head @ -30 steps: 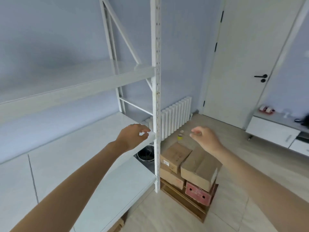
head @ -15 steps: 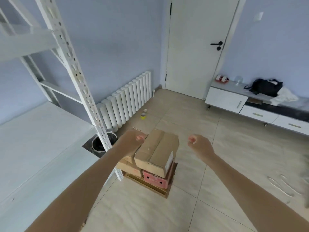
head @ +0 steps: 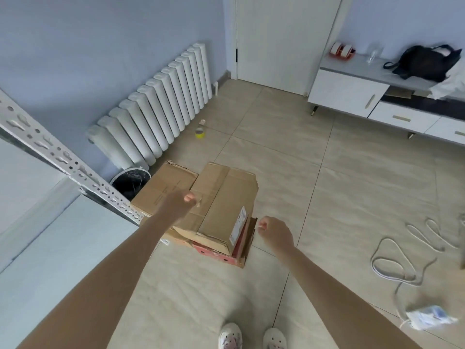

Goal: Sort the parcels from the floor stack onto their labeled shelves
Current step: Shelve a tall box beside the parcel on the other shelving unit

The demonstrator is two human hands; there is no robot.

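A stack of parcels stands on the floor in front of me. On top lies a large brown carton [head: 226, 202] with a white label on its right side. Beside it to the left is a second brown carton [head: 166, 187]. A red box [head: 214, 253] shows beneath them. My left hand [head: 178, 202] hovers over the seam between the two top cartons, fingers loosely curled, holding nothing. My right hand [head: 275, 234] hangs to the right of the stack, also loosely curled and holding nothing. The white shelf unit [head: 57, 157] stands at the left.
A white radiator [head: 156, 107] lines the wall behind the stack, with a black bin [head: 130, 182] next to the shelf post. A yellow tape roll [head: 200, 133] lies on the tiles. A white cord [head: 402, 255] coils at the right. A low cabinet [head: 352, 94] stands far right.
My view has swung from the shelves down to the floor stack. Both hands have dropped toward the cartons, the left one now over the top parcels.
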